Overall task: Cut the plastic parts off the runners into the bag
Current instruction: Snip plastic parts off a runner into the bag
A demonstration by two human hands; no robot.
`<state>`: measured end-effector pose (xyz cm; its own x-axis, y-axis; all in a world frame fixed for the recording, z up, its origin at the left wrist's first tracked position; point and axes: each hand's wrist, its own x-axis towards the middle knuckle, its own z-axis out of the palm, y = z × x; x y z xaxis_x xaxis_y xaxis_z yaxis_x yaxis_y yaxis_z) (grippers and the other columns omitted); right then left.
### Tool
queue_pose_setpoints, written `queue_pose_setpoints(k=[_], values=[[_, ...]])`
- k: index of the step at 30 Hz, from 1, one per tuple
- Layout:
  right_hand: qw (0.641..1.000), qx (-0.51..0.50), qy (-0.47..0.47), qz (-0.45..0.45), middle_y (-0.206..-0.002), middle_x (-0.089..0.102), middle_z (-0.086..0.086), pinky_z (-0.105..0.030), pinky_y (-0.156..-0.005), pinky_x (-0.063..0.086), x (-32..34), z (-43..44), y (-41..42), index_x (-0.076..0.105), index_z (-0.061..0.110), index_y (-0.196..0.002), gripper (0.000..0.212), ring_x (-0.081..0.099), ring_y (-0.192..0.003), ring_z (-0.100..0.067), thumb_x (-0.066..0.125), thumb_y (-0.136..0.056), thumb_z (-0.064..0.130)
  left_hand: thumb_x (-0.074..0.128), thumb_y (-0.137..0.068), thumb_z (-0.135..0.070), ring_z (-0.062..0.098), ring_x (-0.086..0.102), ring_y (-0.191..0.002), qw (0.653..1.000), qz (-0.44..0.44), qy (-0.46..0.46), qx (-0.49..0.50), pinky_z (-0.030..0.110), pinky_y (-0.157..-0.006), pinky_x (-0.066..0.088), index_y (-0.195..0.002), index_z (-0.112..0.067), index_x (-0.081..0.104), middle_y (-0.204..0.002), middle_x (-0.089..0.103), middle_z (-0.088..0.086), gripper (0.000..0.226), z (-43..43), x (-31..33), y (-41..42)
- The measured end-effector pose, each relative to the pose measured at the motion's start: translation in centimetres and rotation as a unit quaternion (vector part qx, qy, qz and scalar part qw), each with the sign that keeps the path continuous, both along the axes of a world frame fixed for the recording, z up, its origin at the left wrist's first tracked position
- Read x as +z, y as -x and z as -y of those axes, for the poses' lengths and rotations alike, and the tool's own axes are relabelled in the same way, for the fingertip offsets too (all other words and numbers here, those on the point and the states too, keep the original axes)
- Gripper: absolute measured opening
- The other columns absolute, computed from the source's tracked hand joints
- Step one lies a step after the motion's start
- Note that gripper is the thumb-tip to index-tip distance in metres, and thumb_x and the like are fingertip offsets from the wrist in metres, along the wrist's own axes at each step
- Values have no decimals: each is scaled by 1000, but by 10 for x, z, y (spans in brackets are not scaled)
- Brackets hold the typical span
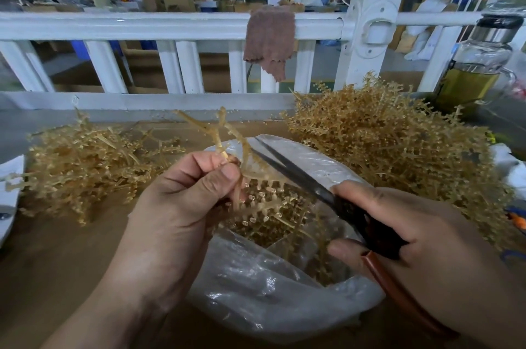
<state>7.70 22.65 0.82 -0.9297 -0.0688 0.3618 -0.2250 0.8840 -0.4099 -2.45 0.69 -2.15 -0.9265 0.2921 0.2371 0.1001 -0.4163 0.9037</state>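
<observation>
- While the left hand (176, 206) pinches a tan plastic runner (227, 143) between its thumb and curled fingers, the runner stands up over the open bag
- The right hand (412, 234) has its fingers curled tight round the handles of the black scissors (299, 175), and one handle is reddish brown
- The scissors point up and to the left, and their blades, a little apart, lie right by a branch of the runner with small parts on it
- The clear plastic bag (256, 291) sits on the brown table (57, 263) below both hands, with its mouth wide open
- Lots of little clear plastic parts (273, 215) lie inside the bag
- A small pile of runners (85, 166) lies on the table to the left of the bag
- A big pile of runners (384, 143) lies to the right, behind the right hand
- A white fence (170, 25) runs across behind the table, and a brown cloth (269, 41) hangs over its top rail
- A glass bottle (478, 64) with yellow liquid in it stands at the far right, next to the big pile
</observation>
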Motion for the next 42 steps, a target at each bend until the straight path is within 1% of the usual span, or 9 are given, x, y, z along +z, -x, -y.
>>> queue_pose_setpoints(k=[3, 6, 9, 11, 19, 25, 33, 38, 42], values=[[1000, -16, 12, 4, -103, 62, 14, -26, -64, 58, 4, 0, -2, 33, 73, -120, 49, 66, -82, -6, 51, -75, 73, 71, -82, -24, 14, 59, -65, 998, -24, 46, 44, 26, -64, 55, -72, -22, 69, -69, 61, 4, 10, 0, -2, 1], [998, -1, 8, 66, -95, 63, 25, -18, -62, 52, 6, 0, -3, 43, 70, -119, 46, 63, -80, 5, 49, -74, 78, 69, -84, -25, 18, 56, -67, 993, -47, 76, 75, 42, -73, 51, -74, -24, 70, -69, 62, 4, 10, -1, -2, 1], [994, 9, -14, 110, -89, 64, 26, -18, -66, 52, 4, 1, -1, 46, 61, -123, 58, 61, -80, 6, 40, -70, 85, 67, -84, -25, 15, 57, -66, 994, -54, 71, 70, 37, -70, 52, -73, -25, 71, -70, 62, 0, 12, -2, 0, -1], [993, 14, -22, 118, -85, 64, 24, -19, -64, 51, 4, 0, 0, 45, 58, -124, 63, 60, -78, 5, 35, -70, 87, 66, -85, -26, 14, 58, -67, 994, -54, 68, 66, 41, -74, 50, -71, -26, 71, -70, 63, -2, 14, -3, 0, -1], [995, 21, -15, 98, -83, 64, 20, -18, -70, 47, 4, -2, -1, 48, 55, -122, 56, 60, -76, 2, 46, -72, 79, 68, -80, -26, 10, 58, -64, 998, -23, 39, 43, 36, -73, 46, -67, -25, 70, -65, 61, -1, 14, -6, 4, -4], [996, 26, -11, 81, -78, 63, 19, -17, -64, 47, 4, -1, -1, 51, 51, -120, 49, 60, -70, 4, 54, -75, 70, 67, -81, -25, 13, 57, -64, 997, -24, 50, 45, 41, -75, 44, -67, -24, 71, -66, 62, 1, 14, -9, 2, -5], [997, 27, -21, 67, -76, 62, 21, -17, -63, 46, 1, 0, 0, 53, 44, -125, 54, 59, -70, 4, 51, -77, 69, 70, -80, -32, 15, 57, -68, 996, -41, 51, 55, 38, -75, 47, -69, -23, 71, -69, 63, 3, 14, -10, -1, -8], [998, 30, -17, 61, -74, 62, 21, -15, -62, 46, 0, 0, 1, 54, 42, -126, 57, 59, -69, 5, 52, -77, 70, 81, -77, -30, 11, 60, -68, 998, -48, 28, 36, 19, -67, 54, -72, -24, 73, -71, 65, 2, 11, -9, -3, -7], [998, 32, -16, 53, -74, 63, 22, -16, -59, 46, 0, -1, 1, 57, 39, -127, 57, 59, -67, 4, 53, -79, 69, 79, -78, -28, 11, 61, -68, 998, -47, 25, 41, 19, -68, 53, -72, -24, 73, -70, 66, 1, 10, -10, -4, -7]])
